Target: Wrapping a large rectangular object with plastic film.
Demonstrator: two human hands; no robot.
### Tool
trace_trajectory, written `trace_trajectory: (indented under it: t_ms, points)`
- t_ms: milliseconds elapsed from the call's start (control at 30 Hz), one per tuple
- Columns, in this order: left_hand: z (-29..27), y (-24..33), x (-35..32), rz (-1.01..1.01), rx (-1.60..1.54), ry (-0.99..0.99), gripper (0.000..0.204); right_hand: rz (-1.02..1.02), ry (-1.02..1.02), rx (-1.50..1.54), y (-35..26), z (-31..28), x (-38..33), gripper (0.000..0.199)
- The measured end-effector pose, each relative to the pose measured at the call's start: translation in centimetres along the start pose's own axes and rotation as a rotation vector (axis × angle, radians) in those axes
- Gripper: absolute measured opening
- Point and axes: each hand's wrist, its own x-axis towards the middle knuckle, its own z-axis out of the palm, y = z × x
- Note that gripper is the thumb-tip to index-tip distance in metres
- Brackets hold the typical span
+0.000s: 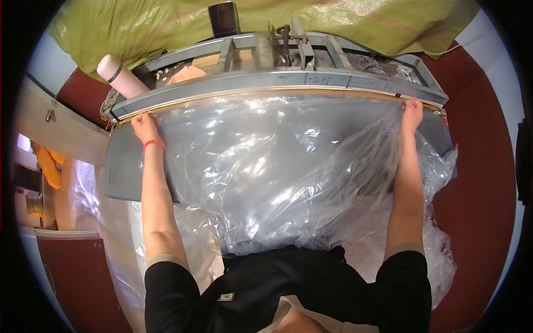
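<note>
A wide clear plastic sheet (261,150) stretches over a dark grey work surface (123,166), wrinkled and shiny, and hangs down toward my body. At its far left corner, my left hand (146,127) is closed on the film. My right hand (411,115) pinches the far right part, where creases gather beneath the fingers. Just beyond both hands runs a long grey metal bar (266,81) with pencil-like marks on its right half. The film's far edge lies along a thin pale strip below this bar.
Behind the bar, a metal frame (226,54) carries a clamp-like fitting (285,47). A pink roll (119,76) leans at the left end. A dark phone-like object (224,19) rests against yellow-green woven sheeting (144,28). More loose film (438,255) hangs at the right.
</note>
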Motion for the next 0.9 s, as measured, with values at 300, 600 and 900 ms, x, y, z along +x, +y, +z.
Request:
trace_trajectory:
  t_ms: [300, 600, 900]
  points:
    - [-4.0, 1.4, 1.9, -0.158, 0.474, -0.218, 0.028, -0.100, -0.194, -0.019, -4.5, -1.6, -2.7, 0.015]
    - [-5.1, 5.5, -5.5, -0.263, 0.242, -0.630, 0.014, -0.162, -0.003, -0.452, -7.4, -16.2, -13.5, 0.030]
    - [-0.7, 16.0, -17.7, -0.111, -0.033, -0.957, 0.012, -0.093, -0.483, -1.086, 0.2, -25.5, -18.1, 0.027]
